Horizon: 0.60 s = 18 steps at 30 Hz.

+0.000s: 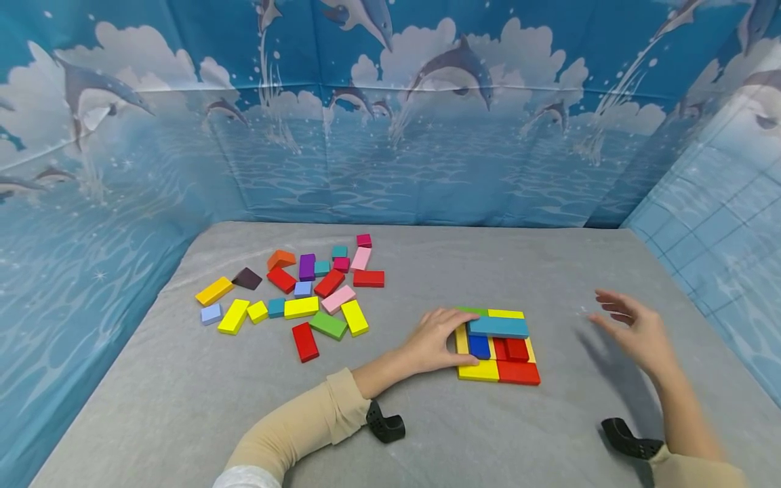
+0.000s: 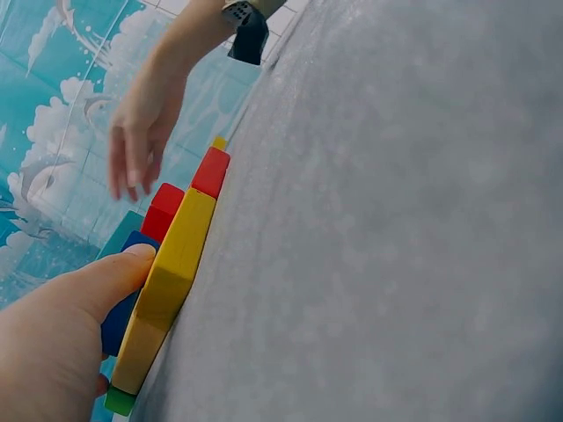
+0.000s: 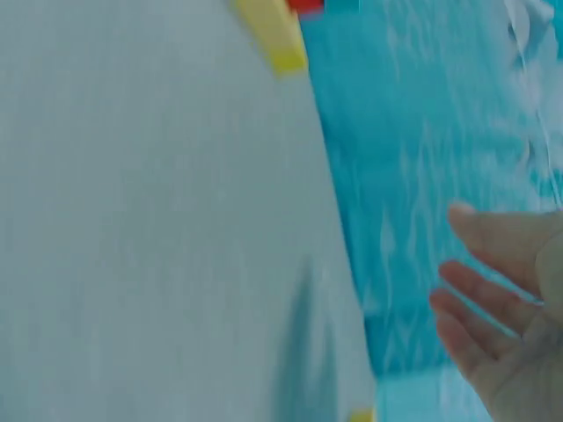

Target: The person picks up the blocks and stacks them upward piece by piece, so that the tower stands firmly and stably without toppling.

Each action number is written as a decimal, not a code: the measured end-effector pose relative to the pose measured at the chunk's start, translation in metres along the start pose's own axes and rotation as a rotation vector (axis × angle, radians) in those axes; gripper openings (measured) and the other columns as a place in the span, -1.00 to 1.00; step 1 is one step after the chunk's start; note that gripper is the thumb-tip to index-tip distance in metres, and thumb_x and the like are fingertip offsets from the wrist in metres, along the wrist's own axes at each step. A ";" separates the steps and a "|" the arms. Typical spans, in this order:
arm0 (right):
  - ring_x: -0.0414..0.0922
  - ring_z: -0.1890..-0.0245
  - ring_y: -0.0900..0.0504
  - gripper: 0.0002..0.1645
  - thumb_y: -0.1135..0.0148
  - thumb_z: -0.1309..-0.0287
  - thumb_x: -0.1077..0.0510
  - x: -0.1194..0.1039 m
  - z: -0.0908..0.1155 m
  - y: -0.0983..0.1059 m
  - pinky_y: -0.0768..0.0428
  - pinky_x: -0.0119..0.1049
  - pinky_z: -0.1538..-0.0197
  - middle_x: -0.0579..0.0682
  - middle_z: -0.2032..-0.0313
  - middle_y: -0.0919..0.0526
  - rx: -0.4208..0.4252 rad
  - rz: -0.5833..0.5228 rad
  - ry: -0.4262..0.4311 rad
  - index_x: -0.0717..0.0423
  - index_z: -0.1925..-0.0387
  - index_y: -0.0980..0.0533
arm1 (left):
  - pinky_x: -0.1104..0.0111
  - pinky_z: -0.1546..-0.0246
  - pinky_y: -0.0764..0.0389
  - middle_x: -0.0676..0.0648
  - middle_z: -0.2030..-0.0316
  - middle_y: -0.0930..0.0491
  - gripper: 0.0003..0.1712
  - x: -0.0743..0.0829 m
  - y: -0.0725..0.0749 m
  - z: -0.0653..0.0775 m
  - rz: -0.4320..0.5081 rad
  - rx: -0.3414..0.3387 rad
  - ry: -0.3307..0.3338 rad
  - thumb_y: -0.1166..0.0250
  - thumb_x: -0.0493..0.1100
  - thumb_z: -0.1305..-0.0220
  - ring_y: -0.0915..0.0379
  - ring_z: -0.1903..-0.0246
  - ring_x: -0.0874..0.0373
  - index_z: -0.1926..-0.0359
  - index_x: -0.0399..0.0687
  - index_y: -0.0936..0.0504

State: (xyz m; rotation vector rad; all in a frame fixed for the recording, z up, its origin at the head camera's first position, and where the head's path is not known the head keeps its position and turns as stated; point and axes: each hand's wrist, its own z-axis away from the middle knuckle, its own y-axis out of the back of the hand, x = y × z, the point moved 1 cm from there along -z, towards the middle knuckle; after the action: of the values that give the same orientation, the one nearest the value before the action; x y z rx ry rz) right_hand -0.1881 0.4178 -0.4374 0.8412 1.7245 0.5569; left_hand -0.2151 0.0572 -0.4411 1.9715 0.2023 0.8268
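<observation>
A low rectangular build of coloured wooden blocks [image 1: 518, 373] lies on the table. Its bottom layer shows yellow, red and green blocks. On top are a long teal block [image 1: 497, 327], a dark blue block [image 1: 479, 347] and a red block [image 1: 517, 350]. My left hand [image 1: 436, 341] holds the left side of the build, its thumb against the blue block's near side and its fingers at the teal block's far left end. In the left wrist view, the thumb [image 2: 114, 277] touches the blue block. To the right, my right hand [image 1: 634, 332] hovers above the table, fingers loosely bent, holding nothing.
Many loose blocks in several colours, among them a green block [image 1: 328, 325] and a red block [image 1: 305, 342], lie scattered on the left of the grey table [image 1: 390, 434]. A dolphin-print curtain [image 1: 390, 156] hangs behind the table and along its sides.
</observation>
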 end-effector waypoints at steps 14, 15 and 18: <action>0.38 0.17 -0.31 -0.28 -0.32 0.00 0.06 -0.008 0.035 0.043 -0.41 0.02 0.36 0.54 0.12 -0.28 -0.037 0.330 -0.393 0.54 0.00 -0.27 | 0.22 -0.18 -0.19 0.07 -0.17 -0.37 -0.21 0.000 -0.001 0.000 -0.003 -0.001 0.004 -0.32 0.23 -0.01 -0.22 -0.14 0.19 -0.25 0.13 -0.31; 0.38 0.17 -0.32 -0.27 -0.33 0.00 0.05 -0.007 0.035 0.042 -0.42 0.01 0.37 0.55 0.12 -0.29 -0.043 0.335 -0.412 0.54 0.01 -0.27 | 0.22 -0.18 -0.20 0.07 -0.17 -0.37 -0.21 0.000 0.000 0.000 -0.004 -0.002 0.004 -0.31 0.23 -0.01 -0.22 -0.14 0.19 -0.25 0.13 -0.31; 0.38 0.17 -0.36 -0.26 -0.31 -0.02 0.02 0.001 0.034 0.041 -0.45 0.02 0.36 0.56 0.14 -0.34 -0.051 0.328 -0.456 0.53 0.00 -0.27 | 0.23 -0.17 -0.20 0.07 -0.17 -0.38 -0.21 0.000 0.000 0.000 -0.005 -0.004 0.007 -0.31 0.23 -0.01 -0.22 -0.14 0.19 -0.25 0.14 -0.30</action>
State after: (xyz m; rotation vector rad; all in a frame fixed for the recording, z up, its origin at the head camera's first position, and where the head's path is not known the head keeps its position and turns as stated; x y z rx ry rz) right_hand -0.1452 0.4428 -0.4188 1.1265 1.1622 0.5702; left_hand -0.2154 0.0573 -0.4407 1.9640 0.2096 0.8309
